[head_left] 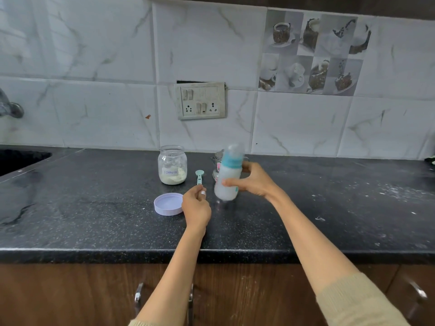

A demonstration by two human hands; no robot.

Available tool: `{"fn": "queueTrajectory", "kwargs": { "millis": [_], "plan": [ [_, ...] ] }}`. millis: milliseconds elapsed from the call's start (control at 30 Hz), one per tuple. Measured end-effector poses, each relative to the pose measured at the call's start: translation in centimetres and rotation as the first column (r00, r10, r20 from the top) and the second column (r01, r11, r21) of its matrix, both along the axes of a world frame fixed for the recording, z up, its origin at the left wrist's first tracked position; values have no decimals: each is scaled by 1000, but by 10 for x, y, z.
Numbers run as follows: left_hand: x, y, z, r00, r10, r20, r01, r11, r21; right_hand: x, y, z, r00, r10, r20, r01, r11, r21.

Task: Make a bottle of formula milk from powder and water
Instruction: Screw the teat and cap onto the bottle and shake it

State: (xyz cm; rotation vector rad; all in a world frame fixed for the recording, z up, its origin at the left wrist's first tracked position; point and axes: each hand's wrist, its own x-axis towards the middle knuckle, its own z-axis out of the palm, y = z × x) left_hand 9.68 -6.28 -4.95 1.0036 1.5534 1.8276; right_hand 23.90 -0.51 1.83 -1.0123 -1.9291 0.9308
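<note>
Gripped round its lower body by the right hand (pixel 253 182), the baby bottle (pixel 227 172) is held just above the black granite counter (pixel 94 208), blurred, tilted slightly, its teal collar and clear cap uppermost and white milk filling the body; thumb on the near side, fingers curled behind it. Left hand (pixel 196 208) rests on the counter with its fingers loosely curled, the fingertips at the near end of the teal scoop (pixel 199 177); whether it pinches the handle or merely touches it I cannot tell. Beside the left hand lies the lilac jar lid (pixel 167 204), upturned; behind it stands the open glass jar (pixel 172 164) labelled formula, with a layer of pale powder at the bottom. Behind the bottle, a small steel vessel (pixel 217 161) is partly hidden. White powder dusts the counter at the right; a switchboard (pixel 201 101) sits on the marble-tiled wall (pixel 94 67).
</note>
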Motion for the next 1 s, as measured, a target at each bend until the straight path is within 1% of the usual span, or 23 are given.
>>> {"fn": "queueTrajectory", "kwargs": {
  "millis": [33, 67, 133, 167, 200, 233, 300, 333, 367, 400, 433, 500, 533, 567, 600, 633, 700, 733, 800, 833, 900, 933, 1000],
  "plan": [
    [0, 0, 0, 1000, -3, 0, 3, 1000, 2, 0, -3, 1, 998, -20, -57, 18, 999, -34],
    [0, 0, 0, 1000, -2, -1, 2, 1000, 3, 0, -2, 0, 999, -5, -43, 3, 999, -43],
    [0, -1, 0, 1000, 5, -9, -5, 1000, -7, -2, -2, -3, 998, 35, 48, -33, 999, -39],
    [0, -2, 0, 1000, 3, -12, -3, 1000, -9, -2, -3, -4, 999, 35, 17, -34, 998, -58],
    [0, -1, 0, 1000, -4, -17, 4, 1000, -5, -2, 1, -7, 999, 2, -54, -5, 998, -69],
    [0, -1, 1, 1000, -8, -19, 8, 1000, -2, -2, -1, -5, 995, -27, -91, 17, 994, -104],
    [1, -2, 1, 1000, -4, -22, 4, 1000, -8, -3, -3, -5, 1000, 1, -7, -2, 994, -111],
    [1, -2, 1, 1000, -1, -24, 1, 1000, -11, -2, 0, -7, 1000, 22, 5, -21, 995, -96],
    [1, -2, 1, 1000, -3, -26, 3, 1000, -11, -3, 0, -7, 999, 10, -38, -14, 996, -93],
    [0, -2, 1, 1000, -8, -30, 7, 1000, -9, -4, 3, -7, 993, -29, -114, 18, 996, -91],
    [1, -2, 2, 1000, -10, -30, 10, 1000, -9, -4, 0, -5, 990, -46, -133, 31, 993, -110],
    [2, -4, 3, 999, -5, -47, 4, 1000, -19, -7, -2, -1, 1000, -2, -24, 0, 994, -105],
    [2, -4, 3, 998, -3, -61, 2, 1000, -24, -7, -1, -2, 1000, 26, 1, -26, 996, -87],
    [2, -5, 3, 997, -4, -72, 2, 1000, -25, -8, -1, -3, 999, 25, -24, -27, 996, -81],
    [1, -5, 3, 997, -7, -80, 5, 1000, -23, -8, 1, -4, 997, -12, -75, 7, 998, -68],
    [1, -5, 3, 996, -8, -84, 6, 1000, -22, -8, -1, -2, 996, -26, -83, 19, 996, -83],
    [1, -5, 3, 996, 0, -89, -2, 1000, -24, -9, -2, 1, 1000, 15, 18, -13, 997, -75],
    [1, -5, 3, 996, -2, -89, 0, 1000, -24, -8, 0, -1, 999, 28, 37, -26, 998, -50],
    [1, -6, 3, 996, -12, -87, 10, 1000, -23, -5, 3, -3, 998, -30, -62, 28, 999, -41],
    [1, -6, 3, 996, -14, -85, 12, 1000, -22, -3, 2, -2, 996, -45, -76, 40, 997, -68],
    [1, -6, 3, 996, -7, -85, 5, 1000, -24, -3, 1, -2, 1000, 4, 4, -4, 998, -66],
    [1, -6, 3, 996, -8, -84, 6, 1000, -25, -1, 2, -5, 1000, 13, 5, -13, 999, -49],
    [2, -5, 3, 997, -14, -82, 12, 1000, -17, -1, 0, -5, 990, -51, -129, 43, 997, -65]
  ]
}}
